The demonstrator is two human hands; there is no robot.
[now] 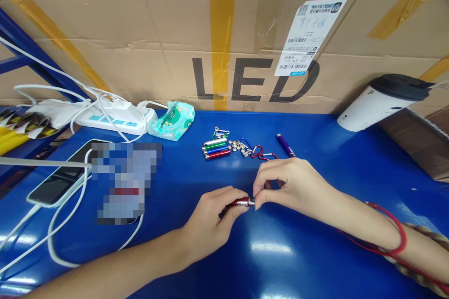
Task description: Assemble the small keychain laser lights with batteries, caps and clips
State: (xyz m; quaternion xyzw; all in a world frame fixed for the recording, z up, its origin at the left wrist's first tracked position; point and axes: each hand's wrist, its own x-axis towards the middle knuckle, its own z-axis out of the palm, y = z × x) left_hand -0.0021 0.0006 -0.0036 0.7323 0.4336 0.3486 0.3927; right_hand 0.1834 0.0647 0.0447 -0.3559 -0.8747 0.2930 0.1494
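Note:
My left hand [210, 219] is closed around a small red metal flashlight [242, 202], holding it nearly level above the table, silver end to the right. At that silver end, the thumb and fingertips of my right hand [298, 184] are pinched together; whether a small part is between them is hidden. Beyond my hands lie several similar tubes [215, 149] in silver, green, blue and red, side by side. Right of these sit a cluster of button cells [235, 145] and some small carabiners [257, 151]. A purple tube [285, 144] lies just past my right hand.
The blue table [189, 168] backs onto a large cardboard box [157, 32] marked LED. On the left are a phone [59, 182], white cables, a power strip [115, 121] and a green tissue pack [173, 121]. A lidded paper cup [372, 105] leans at the far right.

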